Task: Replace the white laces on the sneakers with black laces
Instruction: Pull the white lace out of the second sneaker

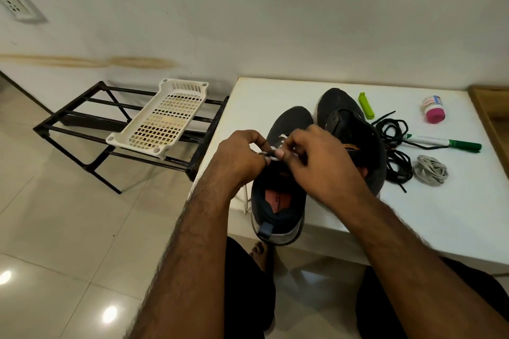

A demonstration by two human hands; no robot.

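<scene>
We are unlacing the near sneaker [278,195] at the surface's [413,215] near-left edge, both left hand [239,159] and right hand [316,162] pinching its white lace [272,156]; next, draw it through the eyelets.

Our left hand [242,158] and right hand [316,162] cover the eyelets of the near sneaker [278,201], so we can't see how much of the white lace [275,150] is threaded. Our right wrist blocks the far sneaker [347,118] at its heel. The label on the pink-capped bottle [433,109] is too small to read, and the wall socket [16,4] runs off the left edge.
</scene>
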